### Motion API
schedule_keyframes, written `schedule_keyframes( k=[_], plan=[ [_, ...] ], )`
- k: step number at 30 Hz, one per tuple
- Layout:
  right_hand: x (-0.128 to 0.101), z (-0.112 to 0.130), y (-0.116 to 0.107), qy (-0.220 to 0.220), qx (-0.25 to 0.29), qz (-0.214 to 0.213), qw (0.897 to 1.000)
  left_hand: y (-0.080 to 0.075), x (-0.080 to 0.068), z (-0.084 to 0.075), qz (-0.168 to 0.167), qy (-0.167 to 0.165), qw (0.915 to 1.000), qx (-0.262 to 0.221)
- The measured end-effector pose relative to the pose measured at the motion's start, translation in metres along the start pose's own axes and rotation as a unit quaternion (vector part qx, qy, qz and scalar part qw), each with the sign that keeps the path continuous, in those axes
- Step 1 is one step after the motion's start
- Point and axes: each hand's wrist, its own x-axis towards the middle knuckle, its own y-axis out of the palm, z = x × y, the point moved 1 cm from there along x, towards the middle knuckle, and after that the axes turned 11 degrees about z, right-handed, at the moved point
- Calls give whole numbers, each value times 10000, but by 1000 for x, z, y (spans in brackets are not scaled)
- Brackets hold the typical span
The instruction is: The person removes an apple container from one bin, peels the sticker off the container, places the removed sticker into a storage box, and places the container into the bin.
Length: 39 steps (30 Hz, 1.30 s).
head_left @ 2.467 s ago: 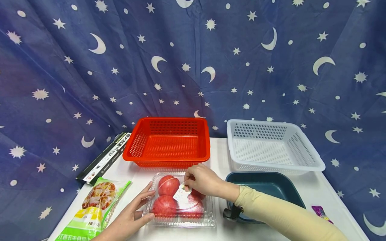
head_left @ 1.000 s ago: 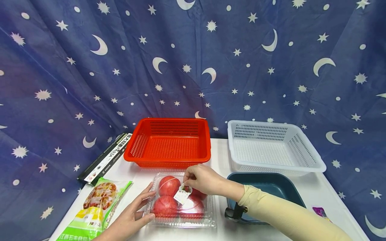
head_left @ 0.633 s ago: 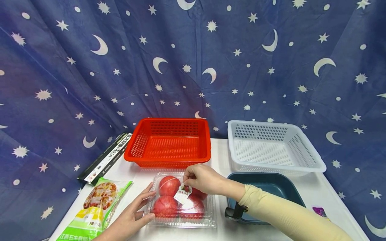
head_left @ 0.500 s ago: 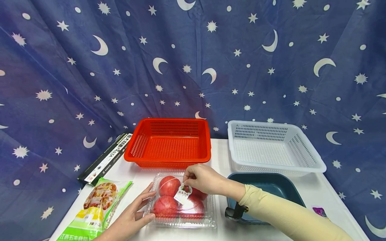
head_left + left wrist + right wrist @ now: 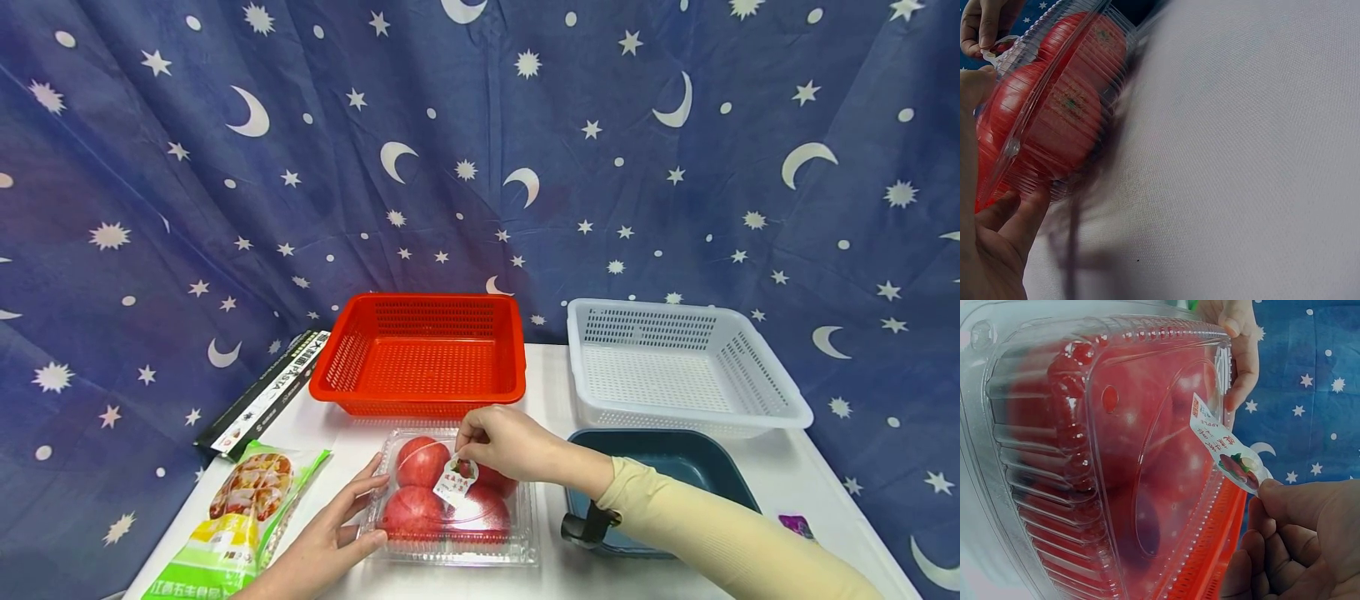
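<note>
A clear plastic clamshell box (image 5: pixel 491 557) with several red apples (image 5: pixel 414 512) lies on the white table in front of me. My right hand (image 5: pixel 504 446) is above its lid and pinches a white label sticker (image 5: pixel 1232 459) between thumb and index finger. The label is printed with a fruit picture and the word APPLE. I cannot tell whether its lower tip touches the lid. My left hand (image 5: pixel 333 529) rests against the left side of the box, fingers and thumb spread along it. In the left wrist view, fingertips (image 5: pixel 1029 209) touch the box wall.
Behind the box stands a red basket (image 5: pixel 420 400), with a white basket (image 5: pixel 675 408) at back right. A dark teal tray (image 5: pixel 671 446) sits under my right forearm. At left are a green-yellow food bag (image 5: pixel 247 492) and a pasta box (image 5: pixel 262 400); a purple packet (image 5: pixel 795 525) lies far right.
The label in my right hand has tilted, so its fruit picture and lettering now show where it was blurred. My right forearm has shifted slightly right. The left hand has hardly moved.
</note>
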Motion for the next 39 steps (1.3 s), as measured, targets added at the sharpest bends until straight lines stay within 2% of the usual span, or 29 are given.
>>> schedule_keyframes(
  k=[17, 23, 30, 34, 39],
  plan=[
    [-3, 5, -6, 15, -18, -108, 9999, 0, 0, 3, -22, 237, 9997, 70],
    [-5, 5, -20, 121, 106, -387, 9991, 0, 0, 2, 9, 139, 9999, 13],
    [-13, 0, -38, 75, 193, -490, 9986, 0, 0, 2, 29, 31, 10000, -54],
    [-21, -8, -49, 68, 212, -575, 9981, 0, 0, 1, 8, -21, 10000, -33],
    [-35, -23, -62, 260, 253, -694, 9969, 0, -1, 1, 8, -13, 10000, -49]
  ],
)
